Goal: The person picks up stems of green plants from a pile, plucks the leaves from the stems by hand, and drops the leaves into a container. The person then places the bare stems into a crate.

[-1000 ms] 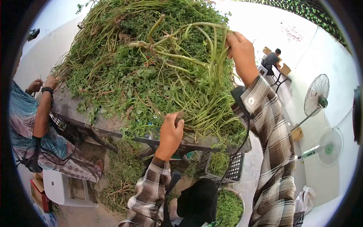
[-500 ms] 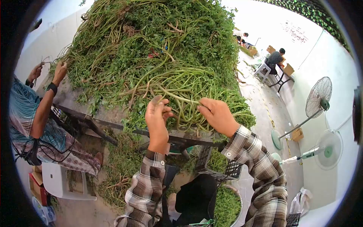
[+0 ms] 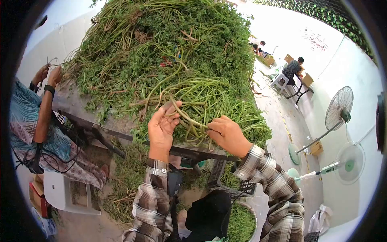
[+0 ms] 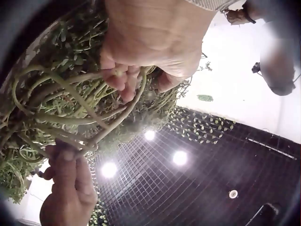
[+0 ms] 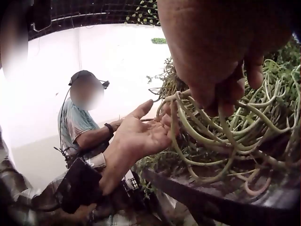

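Note:
A long pale-green stem (image 3: pixel 186 117) runs between both hands above the front edge of the heap of leafy stems (image 3: pixel 161 68). My left hand (image 3: pixel 163 126), palm turned up, has its fingers curled at the stem's left end. In the right wrist view the left hand (image 5: pixel 143 134) touches the stem ends with its fingertips. My right hand (image 3: pixel 229 135) pinches the stems farther right; the left wrist view shows this right hand (image 4: pixel 68 190) with thumb and finger closed on them. Several looping stems (image 5: pixel 207 136) hang below the hands.
The dark table edge (image 3: pixel 117 133) runs under the heap. At left another person (image 3: pixel 36 117) stands handling stems beside a white stool (image 3: pixel 66 195). Below are a black crate (image 3: pixel 215 173) and a round tub of greens (image 3: pixel 242 222). Fans (image 3: pixel 338 107) stand at right.
The right hand came down from the upper right with the stems to beside the left hand, which moved slightly left and turned palm up. The stems now lie lower, between the hands.

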